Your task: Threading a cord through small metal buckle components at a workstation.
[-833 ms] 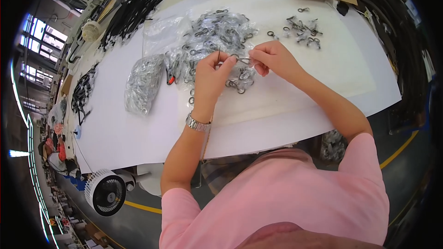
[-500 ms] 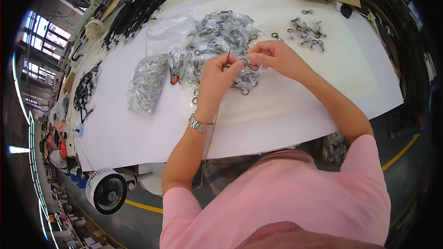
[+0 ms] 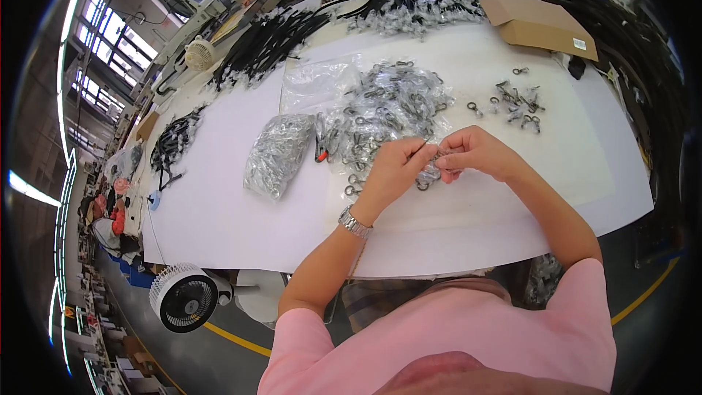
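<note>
Left hand [image 3: 401, 167] is pinching narrowly, contents unclear; right hand [image 3: 470, 156] is apparently holding clear plastic [image 3: 440, 154]; this handling step is probably calling for steadiness next.

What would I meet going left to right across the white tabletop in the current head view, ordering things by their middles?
Small bundle of black cords → packed clear plastic bag → red-tipped tool → left hand → right hand → small cluster of metal hooks.

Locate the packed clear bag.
In the head view, the packed clear bag lies left of centre on the white tabletop, left of the large pile of wrapped metal pieces.
</note>
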Motion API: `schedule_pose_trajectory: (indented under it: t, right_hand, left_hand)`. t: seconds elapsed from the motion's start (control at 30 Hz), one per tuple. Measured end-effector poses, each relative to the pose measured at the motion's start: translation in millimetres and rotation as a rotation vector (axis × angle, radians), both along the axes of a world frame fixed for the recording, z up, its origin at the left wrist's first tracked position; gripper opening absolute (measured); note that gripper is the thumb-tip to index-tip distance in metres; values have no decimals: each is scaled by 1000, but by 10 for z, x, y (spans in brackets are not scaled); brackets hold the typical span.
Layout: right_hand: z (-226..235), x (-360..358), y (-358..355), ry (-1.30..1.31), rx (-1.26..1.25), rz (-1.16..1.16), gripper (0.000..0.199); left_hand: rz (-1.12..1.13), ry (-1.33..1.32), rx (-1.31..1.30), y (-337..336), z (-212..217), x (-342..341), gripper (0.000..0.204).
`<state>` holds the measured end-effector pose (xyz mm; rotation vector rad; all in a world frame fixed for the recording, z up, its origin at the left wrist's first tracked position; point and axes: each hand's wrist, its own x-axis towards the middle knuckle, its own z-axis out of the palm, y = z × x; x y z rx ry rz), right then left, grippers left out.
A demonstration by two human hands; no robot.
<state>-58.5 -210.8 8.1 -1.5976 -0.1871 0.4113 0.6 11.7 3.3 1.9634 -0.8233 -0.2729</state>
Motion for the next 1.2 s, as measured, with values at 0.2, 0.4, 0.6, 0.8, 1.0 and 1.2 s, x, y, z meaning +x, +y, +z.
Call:
schedule_pose_trajectory:
  t: [0.2, 0.4, 0.6, 0.8, 1.0, 1.2]
  right_hand:
    - [-3, 45, -43, 131, 102, 86, 19]
    - [-25, 94, -58, 154, 79, 104, 22]
    - [-9, 71, -83, 154, 86, 145, 25]
    - [-51, 44, -54, 138, 62, 143, 26]
    - [-32, 21, -50, 127, -6, 143, 24]
    - [-49, 123, 33, 70, 237, -170, 25]
  left_hand:
    - [-59, -270, 44, 9, 89, -87, 28]
    - [-32, -384, -41, -19, 14, -15, 14]
    - [14, -47, -183, -77, 1, -43, 12]
    - [12, -5, -43, -25, 25, -61, 16]
    - [44, -49, -90, -96, 4, -120, 17]
    - [236, 318, -443, -20, -8, 25, 14]
